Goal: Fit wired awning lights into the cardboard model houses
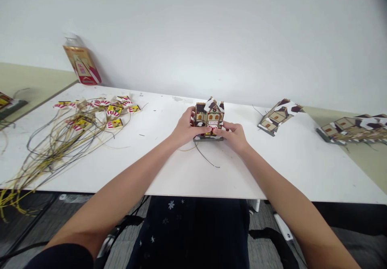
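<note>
On the white surface [181,176], our left hand [185,129] and right hand [235,136] clasp the upright model house [200,116], thumbs at its striped awning [213,127], apparently pressing, which calls for steady, even force, with wired pieces [114,110] left of the house.

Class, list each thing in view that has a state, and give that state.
Gift shop house, upright, held
Left hand, gripping it
Right hand, gripping it
Wires, tangled, partly hanging down
Bottle, standing; cap unclear
Single house, unheld
Rightmost houses, lined up
</note>
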`<state>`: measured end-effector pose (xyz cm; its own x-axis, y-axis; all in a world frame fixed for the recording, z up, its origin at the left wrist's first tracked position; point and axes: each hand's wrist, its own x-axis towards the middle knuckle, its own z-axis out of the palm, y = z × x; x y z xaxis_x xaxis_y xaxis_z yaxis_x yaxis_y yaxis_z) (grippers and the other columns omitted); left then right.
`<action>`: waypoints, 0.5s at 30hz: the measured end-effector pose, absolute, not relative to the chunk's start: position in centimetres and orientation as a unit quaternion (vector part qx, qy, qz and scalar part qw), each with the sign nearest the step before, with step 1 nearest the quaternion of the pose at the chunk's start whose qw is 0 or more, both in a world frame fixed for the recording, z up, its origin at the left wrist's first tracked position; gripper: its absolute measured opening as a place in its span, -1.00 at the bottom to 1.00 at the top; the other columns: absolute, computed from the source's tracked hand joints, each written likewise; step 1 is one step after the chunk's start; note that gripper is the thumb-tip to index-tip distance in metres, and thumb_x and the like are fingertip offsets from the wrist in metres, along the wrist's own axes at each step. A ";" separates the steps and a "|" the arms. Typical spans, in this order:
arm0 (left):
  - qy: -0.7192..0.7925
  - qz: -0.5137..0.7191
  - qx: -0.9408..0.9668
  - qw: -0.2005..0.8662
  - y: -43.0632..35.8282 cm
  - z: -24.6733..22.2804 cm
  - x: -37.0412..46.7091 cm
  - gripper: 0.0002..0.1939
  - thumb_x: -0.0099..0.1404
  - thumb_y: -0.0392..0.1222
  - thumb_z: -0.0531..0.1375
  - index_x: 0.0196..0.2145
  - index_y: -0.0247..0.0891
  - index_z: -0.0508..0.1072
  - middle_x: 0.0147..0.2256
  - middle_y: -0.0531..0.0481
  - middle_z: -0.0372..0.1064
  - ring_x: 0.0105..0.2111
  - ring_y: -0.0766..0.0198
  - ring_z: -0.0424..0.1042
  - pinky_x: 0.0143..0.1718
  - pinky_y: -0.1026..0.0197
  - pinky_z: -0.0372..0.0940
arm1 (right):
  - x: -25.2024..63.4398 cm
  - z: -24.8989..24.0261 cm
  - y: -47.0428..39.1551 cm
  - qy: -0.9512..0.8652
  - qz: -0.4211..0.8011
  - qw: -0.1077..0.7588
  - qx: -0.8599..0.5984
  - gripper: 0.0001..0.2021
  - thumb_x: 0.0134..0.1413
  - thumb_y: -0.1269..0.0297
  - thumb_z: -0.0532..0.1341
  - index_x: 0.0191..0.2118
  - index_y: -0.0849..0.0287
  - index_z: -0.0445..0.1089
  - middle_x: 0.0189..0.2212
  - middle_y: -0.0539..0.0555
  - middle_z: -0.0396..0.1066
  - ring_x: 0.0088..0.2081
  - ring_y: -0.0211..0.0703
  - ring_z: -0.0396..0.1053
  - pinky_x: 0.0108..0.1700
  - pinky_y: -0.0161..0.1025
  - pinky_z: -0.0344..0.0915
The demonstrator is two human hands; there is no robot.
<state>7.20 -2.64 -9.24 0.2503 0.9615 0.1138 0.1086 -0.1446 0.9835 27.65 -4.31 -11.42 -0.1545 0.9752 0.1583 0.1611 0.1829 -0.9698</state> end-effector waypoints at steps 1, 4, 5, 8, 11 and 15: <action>0.429 0.434 0.621 0.492 -2.7 -9.3 7.2 -0.21 -0.06 -0.03 0.46 0.06 -0.21 0.24 -0.06 -0.13 0.30 -0.21 0.18 0.41 -0.26 0.15 0.38 | 27.7 -11.4 -4.3 -0.621 0.436 0.458 -0.462 -0.67 -0.10 0.04 0.39 -0.21 0.11 0.58 -0.17 0.01 0.53 -0.07 -0.03 0.41 -0.02 -0.15 0.31; 0.416 0.435 0.610 0.515 -3.0 -9.4 7.4 -0.16 -0.09 -0.03 0.48 0.07 -0.19 0.19 0.02 -0.17 0.29 -0.13 0.12 0.43 -0.19 0.11 0.40 | 27.8 -11.3 -4.4 -0.624 0.403 0.458 -0.488 -0.68 -0.11 0.03 0.38 -0.26 0.13 0.59 -0.25 0.01 0.53 -0.14 -0.04 0.42 -0.09 -0.16 0.31; 0.409 0.439 0.599 0.530 -3.2 -9.4 7.6 -0.14 -0.11 -0.04 0.49 0.07 -0.18 0.16 0.04 -0.18 0.29 -0.11 0.11 0.43 -0.16 0.10 0.40 | 27.8 -11.3 -4.3 -0.619 0.393 0.461 -0.500 -0.68 -0.12 0.02 0.39 -0.28 0.14 0.58 -0.29 0.02 0.53 -0.17 -0.05 0.42 -0.12 -0.16 0.31; 0.379 0.462 0.551 0.583 -3.5 -9.1 8.2 -0.13 -0.11 -0.09 0.50 0.02 -0.16 0.09 0.02 -0.17 0.33 -0.09 0.10 0.45 -0.13 0.08 0.40 | 27.6 -11.3 -4.3 -0.581 0.409 0.488 -0.507 -0.60 -0.16 -0.01 0.41 -0.24 0.18 0.53 -0.32 0.05 0.52 -0.25 -0.08 0.42 -0.17 -0.15 0.34; 0.366 0.468 0.525 0.609 -3.7 -8.6 8.4 -0.15 -0.12 -0.14 0.50 -0.02 -0.15 0.06 -0.09 -0.10 0.40 -0.16 0.13 0.47 -0.18 0.08 0.40 | 27.3 -11.2 -4.3 -0.548 0.453 0.510 -0.483 -0.45 -0.22 -0.01 0.45 -0.09 0.16 0.41 -0.20 0.10 0.51 -0.20 -0.08 0.43 -0.13 -0.13 0.38; 0.360 0.446 0.518 0.635 -3.7 -8.2 8.1 -0.15 -0.18 -0.16 0.52 -0.05 -0.18 0.09 -0.16 -0.08 0.42 -0.22 0.15 0.47 -0.22 0.08 0.40 | 27.0 -10.5 -4.5 -0.554 0.511 0.485 -0.443 -0.38 -0.21 0.00 0.45 -0.01 0.15 0.37 -0.05 0.15 0.47 -0.10 -0.04 0.44 -0.05 -0.11 0.40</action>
